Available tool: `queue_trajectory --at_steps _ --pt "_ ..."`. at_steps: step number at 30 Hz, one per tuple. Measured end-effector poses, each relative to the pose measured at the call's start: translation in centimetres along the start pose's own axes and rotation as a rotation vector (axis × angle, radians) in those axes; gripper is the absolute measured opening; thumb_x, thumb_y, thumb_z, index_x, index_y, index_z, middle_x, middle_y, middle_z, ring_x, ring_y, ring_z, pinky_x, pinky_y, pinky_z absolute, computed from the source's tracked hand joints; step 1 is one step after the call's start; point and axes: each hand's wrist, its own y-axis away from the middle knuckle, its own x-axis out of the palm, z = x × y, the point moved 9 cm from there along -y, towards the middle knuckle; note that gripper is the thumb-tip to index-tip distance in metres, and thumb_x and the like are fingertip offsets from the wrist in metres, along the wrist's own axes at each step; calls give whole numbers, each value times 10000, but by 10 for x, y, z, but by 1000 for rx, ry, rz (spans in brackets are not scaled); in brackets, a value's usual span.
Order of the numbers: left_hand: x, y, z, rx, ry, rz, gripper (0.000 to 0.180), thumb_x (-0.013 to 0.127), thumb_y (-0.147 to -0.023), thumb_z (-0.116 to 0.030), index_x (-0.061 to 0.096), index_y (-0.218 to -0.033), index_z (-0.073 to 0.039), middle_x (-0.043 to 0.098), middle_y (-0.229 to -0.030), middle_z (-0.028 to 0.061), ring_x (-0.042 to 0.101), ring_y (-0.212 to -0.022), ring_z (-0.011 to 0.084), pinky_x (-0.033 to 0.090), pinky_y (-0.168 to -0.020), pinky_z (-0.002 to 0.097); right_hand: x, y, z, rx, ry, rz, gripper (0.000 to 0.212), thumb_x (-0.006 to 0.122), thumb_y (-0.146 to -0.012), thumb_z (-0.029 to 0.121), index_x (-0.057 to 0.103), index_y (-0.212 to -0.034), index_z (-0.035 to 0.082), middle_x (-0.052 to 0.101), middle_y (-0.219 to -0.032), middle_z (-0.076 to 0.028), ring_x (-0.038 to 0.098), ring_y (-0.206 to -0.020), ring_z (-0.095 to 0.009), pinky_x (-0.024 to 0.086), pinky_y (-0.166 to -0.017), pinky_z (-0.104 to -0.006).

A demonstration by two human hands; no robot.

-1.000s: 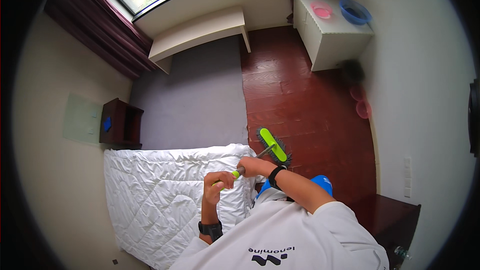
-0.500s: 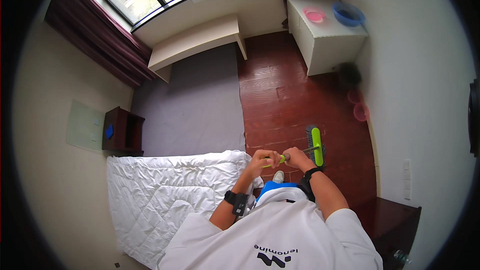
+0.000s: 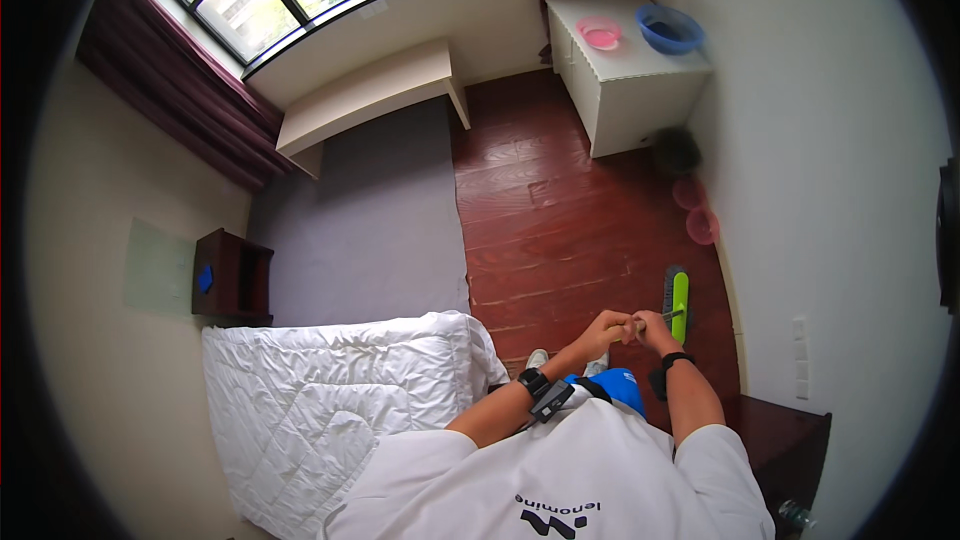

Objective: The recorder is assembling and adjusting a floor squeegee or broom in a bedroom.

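Observation:
A broom [image 3: 680, 302] with a lime-green head and grey bristles rests on the red-brown wood floor, close to the right wall. Its handle comes up from the head into my two closed hands. Wrapped round the handle nearer the head is my right hand [image 3: 655, 332]. Just left of it, my left hand [image 3: 606, 331] grips the upper end of the handle, most of which the fingers hide. Both wrists wear black bands, and a small dark device sits on the left one.
A white quilt [image 3: 340, 410] covers the bed at lower left, beside a grey floor sheet [image 3: 360, 230]. A white cabinet [image 3: 640, 110] with a pink basin [image 3: 600, 33] and a blue basin [image 3: 670, 32] stands far right. Pink basins [image 3: 702, 226] lie along the right wall.
Both hands and the broom have moved right, toward the wall, with the broom head farther from the bed. My left hand has come closer to my right. A second shoe now shows.

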Motion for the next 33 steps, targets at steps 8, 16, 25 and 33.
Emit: queue_trajectory --at_steps 8,16,25,33 --pt "-94 72 -59 232 150 -379 307 496 -864 -216 502 -634 -12 509 -663 61 494 -709 160 381 -703 301 64 -49 97 -91 -17 179 177 609 -766 35 693 -921 51 678 -921 -191 644 -893 -384 511 -772 -422" --pt "-118 276 -146 254 -61 -728 376 509 -853 -309 458 -583 -52 472 -597 74 483 -678 210 397 -879 396 215 -16 269 -445 -14 621 214 654 -738 128 675 -949 101 681 -914 -165 647 -891 -364 501 -752 -458" --pt "-113 360 -183 484 -185 -759 354 523 -810 -303 448 -576 -47 475 -580 81 451 -617 208 405 -730 386 302 19 363 -642 128 835 236 637 -703 91 677 -933 118 685 -901 -132 660 -877 -341 518 -745 -447" --pt "-121 325 -188 457 -128 -609 405 589 -795 -327 457 -552 -31 510 -580 88 458 -586 203 398 -702 372 258 0 350 -547 212 653 226 643 -701 97 694 -920 122 683 -907 -136 665 -890 -337 529 -765 -444"
